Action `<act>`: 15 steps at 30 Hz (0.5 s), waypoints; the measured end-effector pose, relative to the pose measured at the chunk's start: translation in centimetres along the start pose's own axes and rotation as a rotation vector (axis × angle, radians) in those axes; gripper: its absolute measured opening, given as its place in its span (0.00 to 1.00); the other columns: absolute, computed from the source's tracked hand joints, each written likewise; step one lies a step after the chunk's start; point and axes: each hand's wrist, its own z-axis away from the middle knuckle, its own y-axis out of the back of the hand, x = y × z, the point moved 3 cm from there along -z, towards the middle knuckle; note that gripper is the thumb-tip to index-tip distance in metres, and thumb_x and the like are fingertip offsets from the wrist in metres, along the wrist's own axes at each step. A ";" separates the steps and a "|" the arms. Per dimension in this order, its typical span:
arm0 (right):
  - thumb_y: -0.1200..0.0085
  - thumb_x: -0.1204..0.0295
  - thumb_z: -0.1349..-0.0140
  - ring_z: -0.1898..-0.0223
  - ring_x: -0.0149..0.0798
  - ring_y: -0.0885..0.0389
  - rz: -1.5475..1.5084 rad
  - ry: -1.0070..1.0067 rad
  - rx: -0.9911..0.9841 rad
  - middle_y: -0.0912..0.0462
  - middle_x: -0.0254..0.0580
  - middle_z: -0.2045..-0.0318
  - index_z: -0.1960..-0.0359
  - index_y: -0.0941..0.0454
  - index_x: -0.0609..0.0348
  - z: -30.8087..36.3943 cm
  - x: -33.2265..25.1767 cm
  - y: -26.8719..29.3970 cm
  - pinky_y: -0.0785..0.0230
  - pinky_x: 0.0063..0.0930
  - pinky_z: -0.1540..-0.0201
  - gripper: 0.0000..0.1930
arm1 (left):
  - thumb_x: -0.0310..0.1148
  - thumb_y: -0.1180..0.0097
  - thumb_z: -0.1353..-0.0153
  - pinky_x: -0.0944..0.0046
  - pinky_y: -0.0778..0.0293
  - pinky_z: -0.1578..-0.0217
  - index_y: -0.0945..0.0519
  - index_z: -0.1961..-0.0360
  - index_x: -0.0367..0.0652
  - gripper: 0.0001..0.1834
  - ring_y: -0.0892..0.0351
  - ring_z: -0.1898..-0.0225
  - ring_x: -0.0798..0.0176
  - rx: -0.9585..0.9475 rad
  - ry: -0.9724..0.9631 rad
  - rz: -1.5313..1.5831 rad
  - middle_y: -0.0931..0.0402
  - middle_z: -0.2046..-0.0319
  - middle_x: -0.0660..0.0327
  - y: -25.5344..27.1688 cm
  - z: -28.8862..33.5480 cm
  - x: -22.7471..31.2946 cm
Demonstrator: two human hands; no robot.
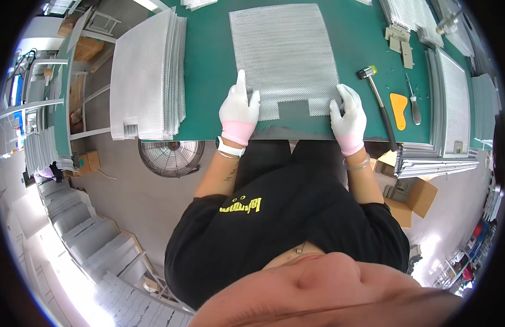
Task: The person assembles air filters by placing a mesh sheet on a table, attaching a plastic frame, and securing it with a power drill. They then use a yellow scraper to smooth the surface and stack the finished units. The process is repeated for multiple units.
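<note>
A silvery mesh sheet (285,52) with a rectangular notch in its near edge lies flat on the green tabletop (209,71). My left hand (239,106), in a white glove with a pink cuff, rests at the sheet's near left corner. Its index finger points away from me and its thumb is spread. At the near right corner is my right hand (348,114), gloved the same way, with thumb and fingers apart along the sheet's edge. Neither hand is closed round anything.
On the left stands a thick stack of mesh sheets (143,76). To the right lie a hammer (379,98), a yellow scraper-like piece (398,110) and a screwdriver (415,106). Framed mesh panels (454,103) stand beyond them. A floor fan (171,158) sits below the table's front edge.
</note>
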 end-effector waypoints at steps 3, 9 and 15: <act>0.40 0.76 0.40 0.50 0.52 0.18 0.053 0.001 -0.023 0.19 0.50 0.48 0.46 0.22 0.60 -0.3 -0.2 0.0 0.23 0.37 0.48 0.19 | 0.40 0.40 0.36 0.52 0.22 0.54 0.35 0.31 0.41 0.35 0.20 0.54 0.44 -0.077 0.088 0.041 0.21 0.54 0.47 -0.2 0.0 0.0; 0.41 0.75 0.39 0.53 0.52 0.18 0.066 0.035 -0.022 0.18 0.48 0.50 0.48 0.21 0.60 -0.2 -0.1 -0.3 0.24 0.38 0.50 0.16 | 0.41 0.40 0.36 0.54 0.21 0.65 0.32 0.32 0.43 0.33 0.18 0.63 0.47 0.044 -0.043 -0.022 0.21 0.59 0.51 -0.9 0.3 -0.7; 0.40 0.70 0.41 0.61 0.49 0.20 0.304 0.140 -0.148 0.18 0.42 0.54 0.53 0.18 0.55 -1.4 -0.7 0.5 0.26 0.40 0.56 0.14 | 0.42 0.38 0.39 0.47 0.29 0.44 0.27 0.34 0.48 0.32 0.28 0.42 0.42 -0.060 0.139 -0.159 0.26 0.43 0.50 0.9 -0.7 0.2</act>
